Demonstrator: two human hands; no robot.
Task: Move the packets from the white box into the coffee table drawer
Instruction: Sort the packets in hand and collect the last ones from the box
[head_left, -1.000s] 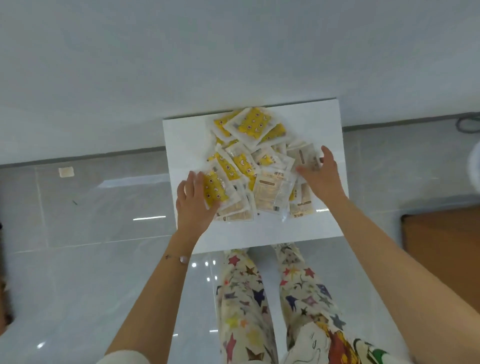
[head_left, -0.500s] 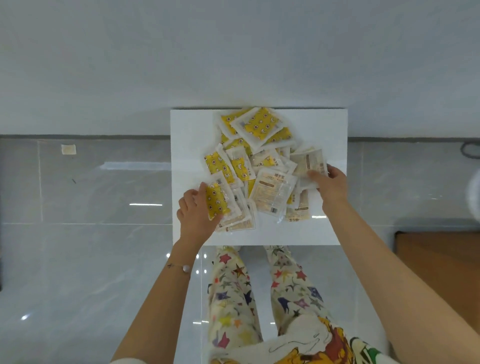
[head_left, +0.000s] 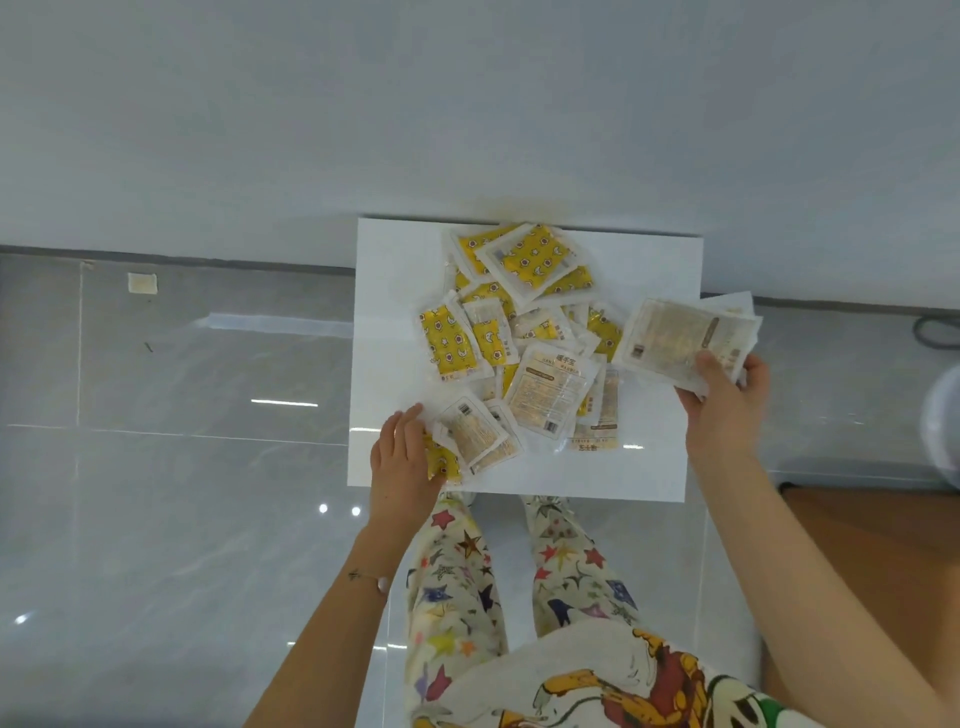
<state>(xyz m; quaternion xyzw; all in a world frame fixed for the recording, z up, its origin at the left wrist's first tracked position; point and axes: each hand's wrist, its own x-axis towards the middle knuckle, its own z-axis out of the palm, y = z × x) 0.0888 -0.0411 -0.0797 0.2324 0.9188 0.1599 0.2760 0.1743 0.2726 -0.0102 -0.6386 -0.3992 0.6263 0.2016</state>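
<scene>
A white box (head_left: 395, 291) stands on the floor against the wall, topped with a loose pile of several packets (head_left: 524, 332), some yellow, some clear with beige print. My left hand (head_left: 402, 462) grips a small stack of packets (head_left: 475, 439) at the pile's near left corner, fingers curled under it. My right hand (head_left: 727, 405) holds a fan of clear packets (head_left: 680, 335) lifted above the box's right edge, thumb on top. No drawer is visible.
Grey glossy floor tiles (head_left: 171, 467) surround the box. A brown wooden surface (head_left: 872, 551) shows at lower right, with a white rounded object (head_left: 943, 421) above it. My legs in star-print trousers (head_left: 467, 587) stand just before the box. A dark cable (head_left: 935, 332) lies at far right.
My right hand lifted a bunch of clear packets off the pile and moved it right, past the box's edge. My left hand slid nearer and curled round packets at the near left corner.
</scene>
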